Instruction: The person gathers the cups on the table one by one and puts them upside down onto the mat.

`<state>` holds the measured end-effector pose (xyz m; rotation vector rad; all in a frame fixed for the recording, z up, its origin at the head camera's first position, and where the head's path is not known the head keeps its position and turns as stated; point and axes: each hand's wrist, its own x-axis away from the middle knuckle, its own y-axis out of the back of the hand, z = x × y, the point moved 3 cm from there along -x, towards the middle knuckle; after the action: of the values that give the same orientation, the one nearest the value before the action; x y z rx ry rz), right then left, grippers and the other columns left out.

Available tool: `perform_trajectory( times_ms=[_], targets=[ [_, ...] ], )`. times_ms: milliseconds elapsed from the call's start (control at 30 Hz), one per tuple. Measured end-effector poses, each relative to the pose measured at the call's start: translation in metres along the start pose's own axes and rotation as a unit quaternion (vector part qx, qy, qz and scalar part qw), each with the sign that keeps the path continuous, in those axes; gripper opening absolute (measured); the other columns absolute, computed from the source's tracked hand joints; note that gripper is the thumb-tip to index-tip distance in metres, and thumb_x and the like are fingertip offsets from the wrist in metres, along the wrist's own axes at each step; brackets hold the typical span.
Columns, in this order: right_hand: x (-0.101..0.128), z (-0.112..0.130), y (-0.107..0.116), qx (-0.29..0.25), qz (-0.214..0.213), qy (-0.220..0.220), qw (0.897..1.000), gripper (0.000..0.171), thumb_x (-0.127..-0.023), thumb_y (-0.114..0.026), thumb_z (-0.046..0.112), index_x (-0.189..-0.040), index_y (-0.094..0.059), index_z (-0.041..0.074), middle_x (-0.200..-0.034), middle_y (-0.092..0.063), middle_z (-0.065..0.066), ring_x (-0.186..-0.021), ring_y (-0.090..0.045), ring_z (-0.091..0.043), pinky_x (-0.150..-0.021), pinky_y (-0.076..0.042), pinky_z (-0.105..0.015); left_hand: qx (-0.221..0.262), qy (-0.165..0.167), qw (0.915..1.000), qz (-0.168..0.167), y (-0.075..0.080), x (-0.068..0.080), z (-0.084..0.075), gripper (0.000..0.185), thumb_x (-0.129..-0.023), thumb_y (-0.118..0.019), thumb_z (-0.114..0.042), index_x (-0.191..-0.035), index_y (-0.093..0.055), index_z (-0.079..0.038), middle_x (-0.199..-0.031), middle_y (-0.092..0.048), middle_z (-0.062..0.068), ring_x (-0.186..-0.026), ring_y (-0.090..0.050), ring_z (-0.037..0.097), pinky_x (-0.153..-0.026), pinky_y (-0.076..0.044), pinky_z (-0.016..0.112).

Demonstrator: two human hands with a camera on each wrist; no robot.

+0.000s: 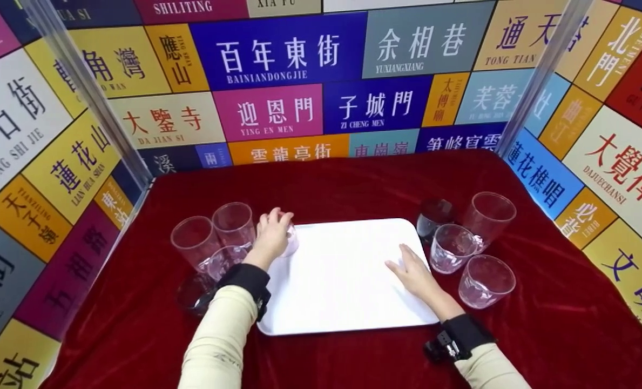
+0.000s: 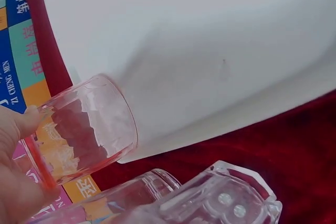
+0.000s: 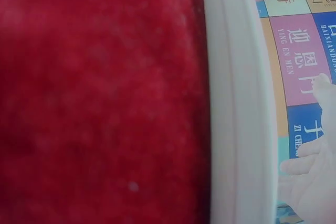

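Observation:
In the head view my left hand (image 1: 269, 237) holds a pink-tinted clear drinking glass (image 1: 291, 244) over the far left corner of a white tray (image 1: 353, 275). The left wrist view shows finger and thumb at one end of this glass (image 2: 86, 129), its other end overlapping the tray (image 2: 210, 77). My right hand (image 1: 415, 275) hovers at the tray's right side, fingers spread, holding nothing. That same hand (image 3: 312, 177) appears beyond the pale tray edge (image 3: 236, 98) in the right wrist view.
Left of the tray stand two tall clear glasses (image 1: 234, 221), a shorter clear one (image 1: 226, 259) and a dark one (image 1: 194, 294). To its right are a dark glass (image 1: 434, 216), a tall clear glass (image 1: 491, 216) and two short glasses (image 1: 487, 283). Red cloth (image 1: 321, 189) covers the table.

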<state>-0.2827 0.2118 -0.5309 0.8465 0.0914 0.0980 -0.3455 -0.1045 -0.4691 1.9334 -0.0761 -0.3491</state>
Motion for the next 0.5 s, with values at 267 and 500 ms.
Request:
perform_trajectory(
  times_ms=[267, 500],
  targets=[
    [0.0040, -0.0006, 0.0001, -0.004, -0.005, 0.010, 1.000, 0.066, -0.094, -0.049, 0.030, -0.136, -0.025, -0.015, -0.141, -0.027, -0.033, -0.132, -0.024, -0.043, -0.110, -0.017, -0.049, -0.019, -0.009, 0.9998, -0.002, -0.0033, -0.0035, -0.0010, 0.045, -0.081, -0.065, -0.009, -0.124, -0.053, -0.010, -0.132, -0.042, 0.020, -0.114, -0.041, 0.044, -0.098, -0.036, 0.050],
    [0.0056, 0.0026, 0.0032, -0.004, -0.014, 0.023, 1.000, 0.065, -0.094, -0.050, 0.028, -0.135, -0.027, -0.016, -0.139, -0.029, -0.033, -0.131, -0.026, -0.043, -0.110, -0.019, -0.049, -0.009, 0.018, 0.9989, 0.043, -0.0025, -0.0058, -0.0007, 0.057, -0.085, -0.062, -0.014, -0.137, -0.040, -0.009, -0.144, -0.030, 0.021, -0.128, -0.024, 0.052, -0.107, -0.022, 0.053]
  ],
)
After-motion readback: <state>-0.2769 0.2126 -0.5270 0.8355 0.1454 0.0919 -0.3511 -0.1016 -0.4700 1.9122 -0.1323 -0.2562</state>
